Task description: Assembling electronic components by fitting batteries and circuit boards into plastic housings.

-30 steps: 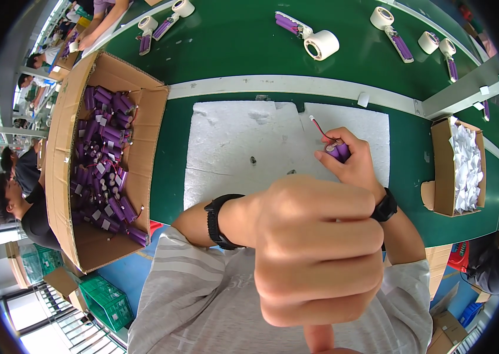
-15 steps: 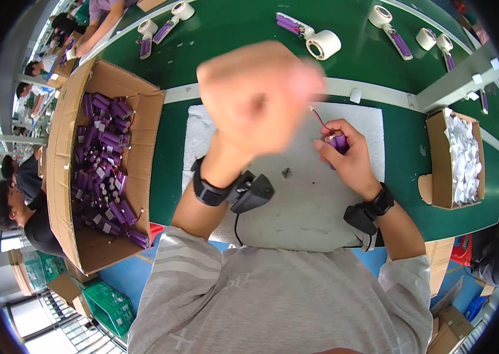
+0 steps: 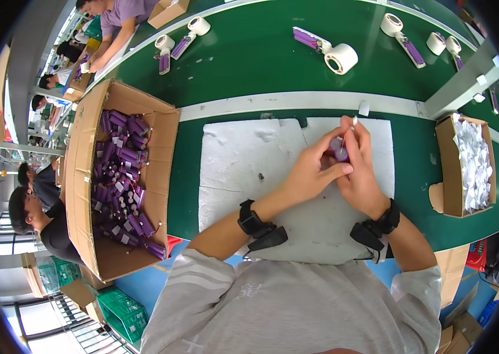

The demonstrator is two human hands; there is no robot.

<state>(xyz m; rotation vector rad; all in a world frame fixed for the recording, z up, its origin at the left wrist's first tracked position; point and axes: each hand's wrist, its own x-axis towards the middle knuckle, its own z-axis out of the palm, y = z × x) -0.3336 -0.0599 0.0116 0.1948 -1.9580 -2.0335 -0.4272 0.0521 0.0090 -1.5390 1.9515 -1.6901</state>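
Note:
Over the white foam pad (image 3: 231, 171), my two hands meet around a purple battery pack (image 3: 338, 148). My left hand (image 3: 308, 171) is closed on it from the left, its thumb lying across the front. From the right, my right hand (image 3: 362, 177) wraps the pack, with its fingers pointing away from me. A small white piece (image 3: 354, 121), perhaps the lead's connector, shows at the fingertips. Most of the pack and its wires are hidden by my fingers.
A cardboard box (image 3: 170, 171) of purple battery packs stands at left. At right, a smaller box (image 3: 450, 177) holds white paper pieces. Beyond the metal rail (image 3: 249, 106), white tape rolls (image 3: 341, 59) lie with purple packs on the green table. Co-workers sit farther left.
My left hand has come down from its raised, blurred position to the battery pack in my right hand. The red-and-black lead, visible earlier, is now mostly covered. The whole view has shifted slightly.

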